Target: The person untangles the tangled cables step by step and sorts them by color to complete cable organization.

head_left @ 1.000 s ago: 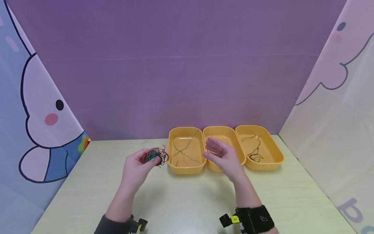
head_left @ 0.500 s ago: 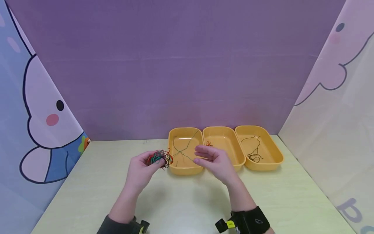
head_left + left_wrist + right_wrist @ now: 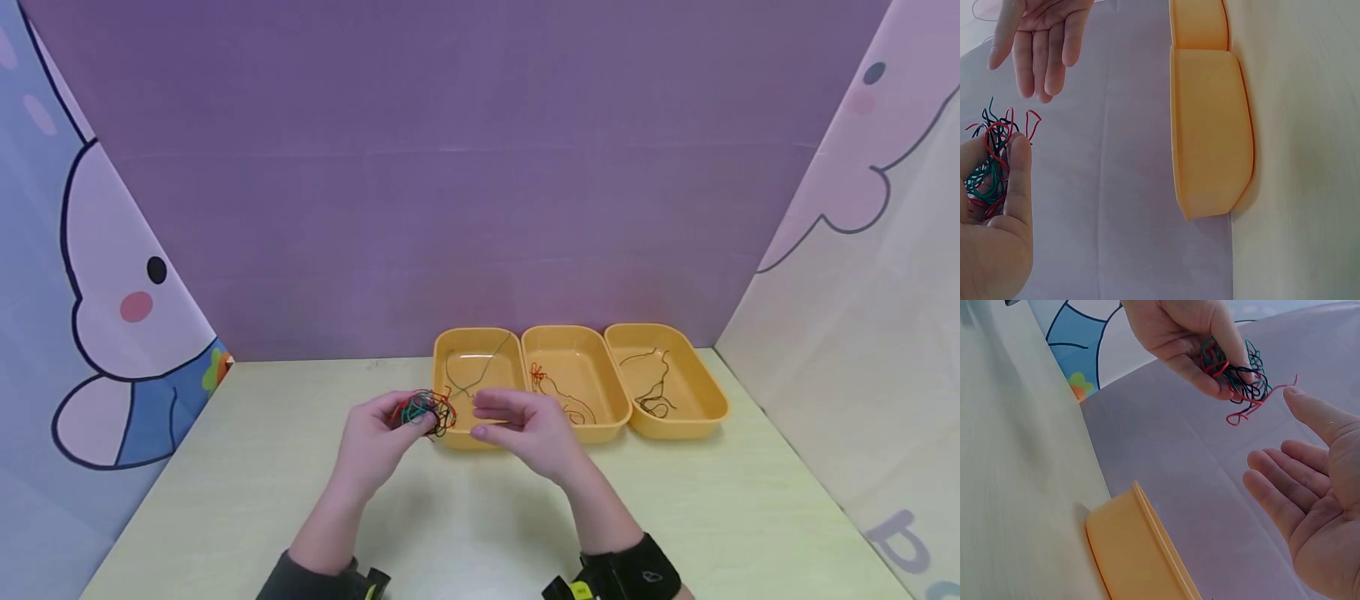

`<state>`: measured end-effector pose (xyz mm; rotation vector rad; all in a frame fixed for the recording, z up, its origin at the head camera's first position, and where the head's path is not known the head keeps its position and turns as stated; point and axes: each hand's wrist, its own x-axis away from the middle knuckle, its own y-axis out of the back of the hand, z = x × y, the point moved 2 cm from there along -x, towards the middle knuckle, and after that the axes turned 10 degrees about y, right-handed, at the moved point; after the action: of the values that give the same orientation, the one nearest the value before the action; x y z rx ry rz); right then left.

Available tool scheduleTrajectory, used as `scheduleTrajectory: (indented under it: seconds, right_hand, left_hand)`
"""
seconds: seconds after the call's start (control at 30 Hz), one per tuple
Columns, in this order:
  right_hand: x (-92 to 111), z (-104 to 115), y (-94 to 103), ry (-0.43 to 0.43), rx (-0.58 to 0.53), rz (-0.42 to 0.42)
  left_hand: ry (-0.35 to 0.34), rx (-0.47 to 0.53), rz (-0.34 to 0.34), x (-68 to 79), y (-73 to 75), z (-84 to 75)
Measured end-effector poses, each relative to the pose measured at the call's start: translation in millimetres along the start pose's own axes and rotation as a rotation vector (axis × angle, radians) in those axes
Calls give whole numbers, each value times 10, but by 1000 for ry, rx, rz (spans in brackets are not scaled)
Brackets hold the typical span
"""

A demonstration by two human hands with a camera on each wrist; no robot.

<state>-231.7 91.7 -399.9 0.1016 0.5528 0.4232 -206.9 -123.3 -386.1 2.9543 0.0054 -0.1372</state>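
Three trays (image 3: 476, 340) stand abreast in the head view; the middle tray (image 3: 573, 350) holds red wire (image 3: 536, 375). Left of it, the left hand (image 3: 375, 437) pinches a wire tangle (image 3: 423, 407); before its left side, the right hand (image 3: 528, 435) is empty, fingers extended. Left wrist view: loose ends (image 3: 1039, 119) protrude, presumably for access. Right wrist view: the right thumb (image 3: 1316, 414) is near one.

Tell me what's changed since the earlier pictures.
The hands drew closer: the left hand moved right, carrying the wire tangle, and the right hand moved left and slightly nearer the person, uncovering the red wire in the middle tray. Nothing was grabbed or released. The three yellow trays stayed put.
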Motion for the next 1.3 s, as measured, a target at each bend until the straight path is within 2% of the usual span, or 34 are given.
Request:
scheduleTrajectory:
  seconds: [0.23, 0.33, 0.43, 0.53, 0.7, 0.87, 1.1, 1.3]
  right_hand:
    - [-2, -149, -61, 41, -13, 34]
    - [-4, -145, -87, 52, -1, 40]
    - [-6, -137, -103, 42, 21, 35]
    - [-12, -110, -116, 21, 27, 30]
    - [-14, 86, -136, 7, 31, 23]
    - [-14, 204, -133, 5, 61, 18]
    - [-12, 208, -104, -15, 63, 0]
    - [-11, 216, -90, -5, 77, 0]
  left_hand:
    - [-5, 20, 20, -147, -43, 296]
    - [-8, 15, 26, -151, -61, 323]
    - [0, 1, 29, -134, -82, 298]
    - [-3, -13, 38, -77, -108, 194]
    - [-6, -24, 50, 20, -133, 15]
    - [2, -40, 50, 37, -138, -20]
    - [0, -47, 49, 37, -154, -18]
    - [-5, -44, 76, 43, -168, -15]
